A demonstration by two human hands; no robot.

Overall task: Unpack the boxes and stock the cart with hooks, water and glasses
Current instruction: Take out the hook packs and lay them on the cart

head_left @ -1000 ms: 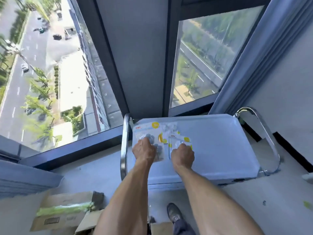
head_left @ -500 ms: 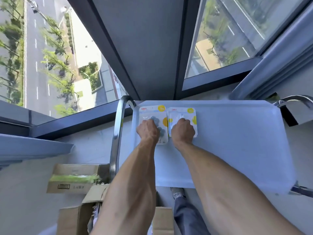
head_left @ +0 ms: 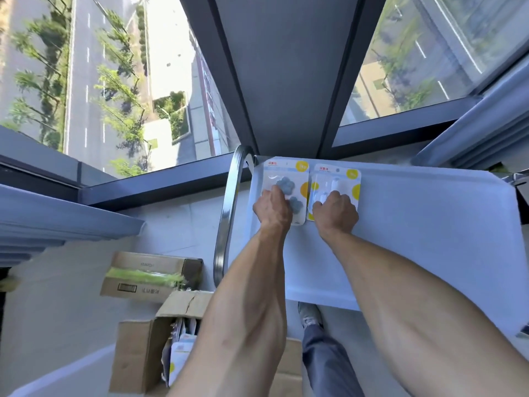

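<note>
Cart tray carries two hook packs side by side in its far left corner, long axes running near to far. Left hand presses curled fingers on the left pack; right hand likewise on the right pack.

Both forearms are bare from the lower edge of the view up to the wrists, with no sleeve, watch or band showing on either. The left hand and right hand wear no gloves and no rings that can be made out. Below, one leg is clad in blue-grey trousers, ending in a grey laced shoe.
</note>
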